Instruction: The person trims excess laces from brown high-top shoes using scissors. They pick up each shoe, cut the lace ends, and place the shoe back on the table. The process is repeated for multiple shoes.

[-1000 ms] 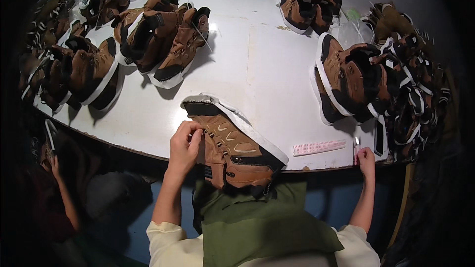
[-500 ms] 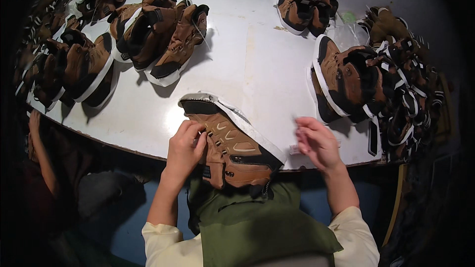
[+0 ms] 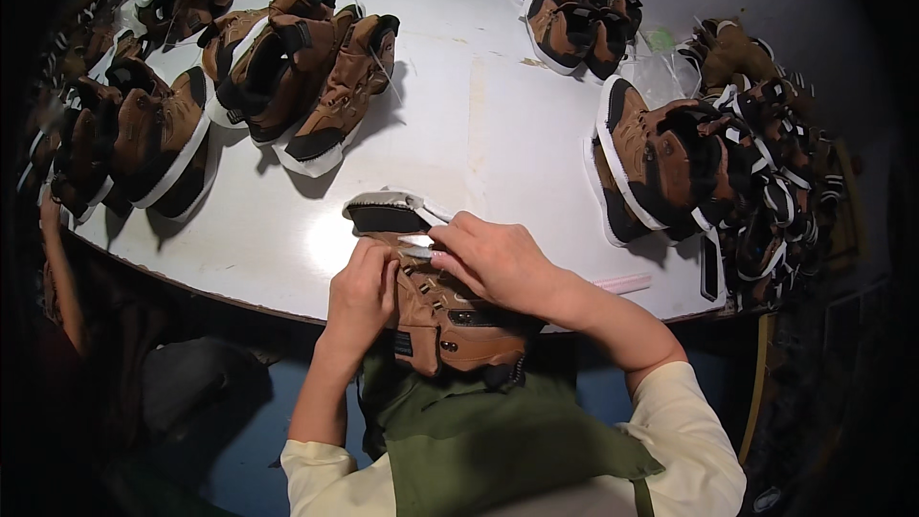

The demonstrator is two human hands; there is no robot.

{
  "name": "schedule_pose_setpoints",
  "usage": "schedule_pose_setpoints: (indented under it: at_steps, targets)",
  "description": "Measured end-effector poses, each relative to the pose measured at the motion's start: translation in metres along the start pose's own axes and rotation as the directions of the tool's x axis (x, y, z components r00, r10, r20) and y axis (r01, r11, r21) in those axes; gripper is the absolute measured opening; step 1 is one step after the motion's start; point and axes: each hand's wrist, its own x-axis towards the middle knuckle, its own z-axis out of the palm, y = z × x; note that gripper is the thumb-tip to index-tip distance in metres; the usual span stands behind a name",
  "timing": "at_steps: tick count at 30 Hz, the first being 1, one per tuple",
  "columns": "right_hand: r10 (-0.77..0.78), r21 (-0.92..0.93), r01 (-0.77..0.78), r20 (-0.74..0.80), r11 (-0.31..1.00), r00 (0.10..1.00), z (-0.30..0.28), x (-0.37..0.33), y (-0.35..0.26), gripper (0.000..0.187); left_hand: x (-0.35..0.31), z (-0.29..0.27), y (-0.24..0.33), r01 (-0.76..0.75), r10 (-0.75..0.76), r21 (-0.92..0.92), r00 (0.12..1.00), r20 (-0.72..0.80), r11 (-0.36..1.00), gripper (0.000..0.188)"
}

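Note:
A brown and black high-top shoe (image 3: 412, 311) with a white sole edge lies on its side at the table's near edge, its toe pointing away and its collar toward my apron. My left hand (image 3: 362, 292) is closed at the shoe's lace opening, fingertips pinching its edge; whether a thread is also between them is hidden. Over the upper, my right hand (image 3: 493, 258) grips small thread snips (image 3: 418, 247). Their pale blades point left, close to my left fingertips. The snips' handle is mostly covered by my fingers.
Similar brown shoes (image 3: 287, 67) stand at the left, with more shoes (image 3: 661, 153) piled at the right. Others (image 3: 570, 29) sit at the back. A pinkish strip (image 3: 622, 283) lies right of my work. Another person's arm (image 3: 59, 268) shows at far left.
My right hand has moved left from beside the shoe to over it, bringing the snips to my left fingertips. My left hand stays on the shoe.

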Motion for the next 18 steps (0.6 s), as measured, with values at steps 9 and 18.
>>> schedule_pose_setpoints:
  at_steps: [9,18]
  targets:
    - [-0.168,-0.311,0.149,-0.036,0.939,0.985,0.015,0.001,-0.008,0.01,-0.002,0.005,-0.007,0.008,-0.01,-0.073,0.999,-0.031,0.997,0.012]
    - [-0.082,-0.358,0.09,0.036,0.929,0.996,0.022,0.002,-0.011,0.026,-0.001,0.007,-0.008,0.041,-0.048,-0.134,0.997,-0.052,0.99,0.011]
